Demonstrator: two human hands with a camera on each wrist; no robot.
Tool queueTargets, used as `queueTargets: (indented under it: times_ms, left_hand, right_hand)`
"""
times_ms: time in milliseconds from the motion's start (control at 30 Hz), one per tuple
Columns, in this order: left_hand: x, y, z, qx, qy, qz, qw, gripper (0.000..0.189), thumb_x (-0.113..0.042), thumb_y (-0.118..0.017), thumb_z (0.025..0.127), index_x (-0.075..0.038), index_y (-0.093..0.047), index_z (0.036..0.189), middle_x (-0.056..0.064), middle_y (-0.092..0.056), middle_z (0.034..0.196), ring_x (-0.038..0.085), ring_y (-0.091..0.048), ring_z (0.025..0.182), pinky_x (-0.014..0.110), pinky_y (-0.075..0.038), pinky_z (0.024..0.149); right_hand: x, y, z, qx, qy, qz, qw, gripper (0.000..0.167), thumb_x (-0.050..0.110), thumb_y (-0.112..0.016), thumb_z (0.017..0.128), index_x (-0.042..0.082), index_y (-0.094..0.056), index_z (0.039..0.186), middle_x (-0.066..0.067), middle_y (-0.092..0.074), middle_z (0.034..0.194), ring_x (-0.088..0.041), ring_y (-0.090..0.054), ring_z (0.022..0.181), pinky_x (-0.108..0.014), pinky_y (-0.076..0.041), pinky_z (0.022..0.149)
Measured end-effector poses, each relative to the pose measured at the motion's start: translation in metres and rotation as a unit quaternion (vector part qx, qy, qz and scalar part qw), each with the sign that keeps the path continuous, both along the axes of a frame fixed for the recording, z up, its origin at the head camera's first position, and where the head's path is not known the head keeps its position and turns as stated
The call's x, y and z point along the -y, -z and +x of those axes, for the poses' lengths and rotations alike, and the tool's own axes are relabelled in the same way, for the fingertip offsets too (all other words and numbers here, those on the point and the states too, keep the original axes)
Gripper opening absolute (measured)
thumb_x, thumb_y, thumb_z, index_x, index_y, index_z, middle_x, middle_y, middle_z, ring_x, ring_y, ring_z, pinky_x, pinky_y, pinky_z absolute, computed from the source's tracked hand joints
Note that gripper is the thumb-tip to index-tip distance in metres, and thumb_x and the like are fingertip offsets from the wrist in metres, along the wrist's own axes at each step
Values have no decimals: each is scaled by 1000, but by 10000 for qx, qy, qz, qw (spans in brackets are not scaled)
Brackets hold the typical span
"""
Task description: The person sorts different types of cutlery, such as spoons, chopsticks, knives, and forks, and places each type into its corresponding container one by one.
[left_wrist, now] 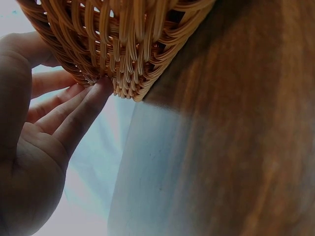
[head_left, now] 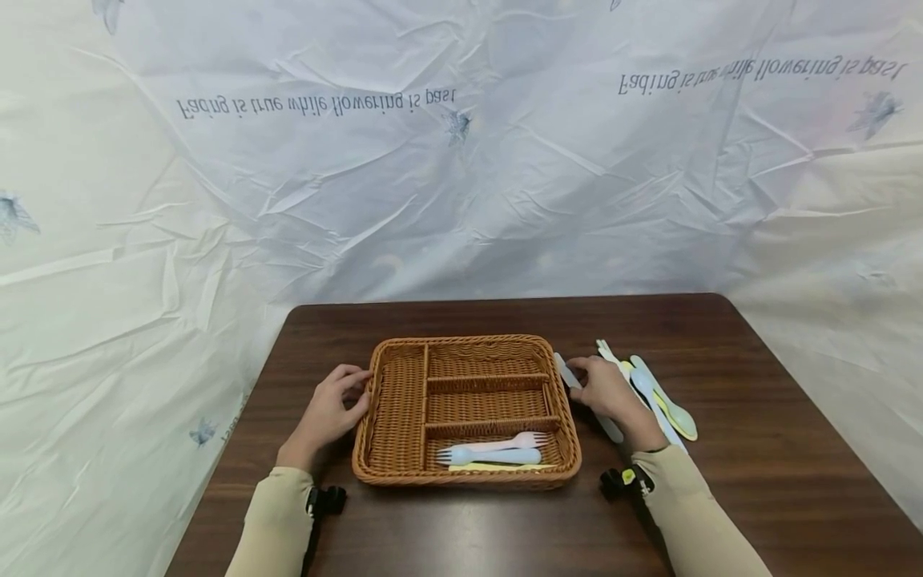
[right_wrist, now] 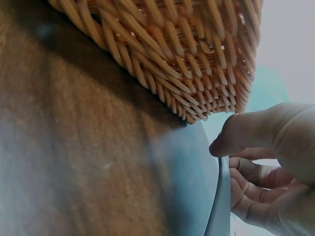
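Observation:
A brown wicker basket [head_left: 404,340] with divided compartments sits on the table. Its left rim is gripped by my left hand [head_left: 333,413], whose fingers touch the woven side [left_wrist: 115,44] in the left wrist view. Just beyond the right side, my right hand [head_left: 609,393] pinches a pale plastic knife [head_left: 611,429] between thumb and fingers; the palm hides part of it. In the right wrist view the knife [right_wrist: 223,196] shows edge-on below the thumb. Inside the front right compartment lie a pink fork [head_left: 508,442], a light blue fork [head_left: 497,456] and a partly covered yellow utensil [head_left: 490,467].
Right of the right hand, a loose pile holds a green spoon [head_left: 678,417], a light blue spoon [head_left: 642,381] and other pale utensils, partly under the forearm. A dark wooden table [head_left: 469,529] bears everything. Printed white sheeting [head_left: 461,200] hangs around the table.

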State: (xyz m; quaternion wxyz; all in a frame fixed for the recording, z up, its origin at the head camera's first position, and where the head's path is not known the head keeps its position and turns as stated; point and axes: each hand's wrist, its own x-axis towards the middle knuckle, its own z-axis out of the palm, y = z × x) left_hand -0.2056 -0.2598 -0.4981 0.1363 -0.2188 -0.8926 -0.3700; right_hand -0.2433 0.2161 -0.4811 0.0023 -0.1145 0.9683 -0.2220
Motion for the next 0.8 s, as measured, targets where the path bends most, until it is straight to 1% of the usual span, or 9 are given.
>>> queueTargets:
  times_ms: [267, 433, 633, 800]
  left_hand:
    - [1, 1, 0, -10, -6, 15, 10000, 32, -5, -64, 91, 0, -64, 123, 10, -55, 113, 17, -66, 87, 31, -60, 75]
    - [1, 2, -1, -9, 14, 31, 10000, 33, -4, -64, 91, -1, -64, 123, 10, -55, 114, 17, -67, 86, 31, -60, 75]
    - [0, 1, 0, 10, 19, 50, 10000, 33, -5, -64, 91, 0, -64, 123, 10, -55, 114, 17, -66, 87, 32, -60, 75]
    - [1, 1, 0, 29, 10, 60, 10000, 33, -5, -64, 91, 0, -64, 123, 10, -55, 114, 17, -66, 87, 32, -60, 76]
  right_hand:
    - [-4, -10, 2, -307, -101, -259, 9991, 46, 8, -69, 82, 0, -62, 127, -12, -61, 95, -23, -61, 83, -36, -52, 64]
    - [-5, -18, 4, -505, -160, -394, 9978, 46, 7, -69, 82, 0, -62, 127, -11, -64, 96, -23, -62, 84, -39, -53, 66]
    - [-2, -26, 6, -642, -166, -402, 9970, 46, 8, -70, 83, 2, -61, 128, -11, -62, 99, -22, -60, 84, -38, -52, 67]
    - [1, -35, 7, -908, -269, -438, 9945, 45, 8, -70, 83, 4, -62, 127, -10, -60, 98, -21, -58, 82, -36, -49, 66]
